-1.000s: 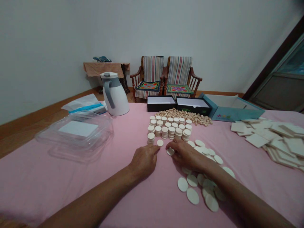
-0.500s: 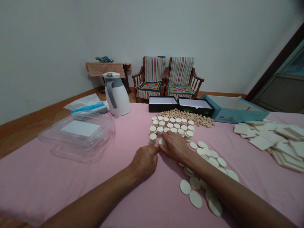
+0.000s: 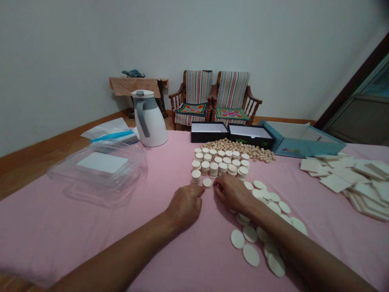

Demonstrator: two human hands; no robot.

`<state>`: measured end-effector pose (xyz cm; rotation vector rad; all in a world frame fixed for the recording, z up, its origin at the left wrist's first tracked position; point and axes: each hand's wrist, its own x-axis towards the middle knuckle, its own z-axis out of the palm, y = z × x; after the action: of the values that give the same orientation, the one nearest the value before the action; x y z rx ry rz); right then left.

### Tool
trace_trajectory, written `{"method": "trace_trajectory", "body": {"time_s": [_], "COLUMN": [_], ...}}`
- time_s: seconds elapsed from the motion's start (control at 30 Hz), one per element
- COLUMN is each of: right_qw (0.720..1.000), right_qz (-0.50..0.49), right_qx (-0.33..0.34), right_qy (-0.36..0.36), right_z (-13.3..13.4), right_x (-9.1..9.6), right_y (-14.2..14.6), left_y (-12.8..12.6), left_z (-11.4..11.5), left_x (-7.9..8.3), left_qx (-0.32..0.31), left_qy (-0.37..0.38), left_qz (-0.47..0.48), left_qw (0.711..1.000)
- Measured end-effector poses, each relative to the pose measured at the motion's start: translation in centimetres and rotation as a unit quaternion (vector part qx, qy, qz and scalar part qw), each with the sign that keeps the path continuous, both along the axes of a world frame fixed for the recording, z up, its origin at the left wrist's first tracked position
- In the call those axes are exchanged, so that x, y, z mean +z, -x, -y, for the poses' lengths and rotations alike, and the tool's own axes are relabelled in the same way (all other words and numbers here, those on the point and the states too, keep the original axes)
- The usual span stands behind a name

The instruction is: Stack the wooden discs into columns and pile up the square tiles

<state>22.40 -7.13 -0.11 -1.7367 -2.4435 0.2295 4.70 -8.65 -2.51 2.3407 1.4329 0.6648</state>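
Observation:
Round pale wooden discs stand in rows of small stacks on the pink cloth. At the near row's left end is a taller stack, with a low stack beside it. My left hand is curled, its index fingertip at the near left edge of the low stack. My right hand is just right of that stack, apart from it, with fingers bent together; whether anything is in them is hidden. Loose discs lie scattered around and beneath my right forearm, which covers part of them.
Small wooden pieces are heaped behind the stacks. Farther back are two black boxes and a blue box. Square wooden boards lie at right. Clear plastic containers and a white jug stand at left.
My right hand has drawn back to the right from the low stack, uncovering it and the stacks behind. My left hand has stayed nearly in place.

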Motion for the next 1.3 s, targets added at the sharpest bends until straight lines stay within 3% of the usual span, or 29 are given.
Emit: {"method": "trace_trajectory", "body": {"time_s": [0.27,0.6,1.3], "right_qw": [0.999,0.997,0.996], "right_qz": [-0.031,-0.074,-0.089], "right_qx": [0.006,0.0,0.002], "right_qy": [-0.018,-0.024,-0.029], "right_z": [-0.5,0.3,-0.4], "right_x": [-0.8,-0.2,-1.8], "right_y": [0.2,-0.1,-0.1], "left_y": [0.1,0.2,0.0], "left_z": [-0.1,0.1,0.1], "left_x": [-0.1,0.0,-0.5], "left_qx": [-0.017,-0.008,-0.042], "left_qy": [-0.01,-0.04,-0.036], "left_qz": [-0.012,-0.011,-0.013], "left_qw": [1.0,0.999,0.998]}}
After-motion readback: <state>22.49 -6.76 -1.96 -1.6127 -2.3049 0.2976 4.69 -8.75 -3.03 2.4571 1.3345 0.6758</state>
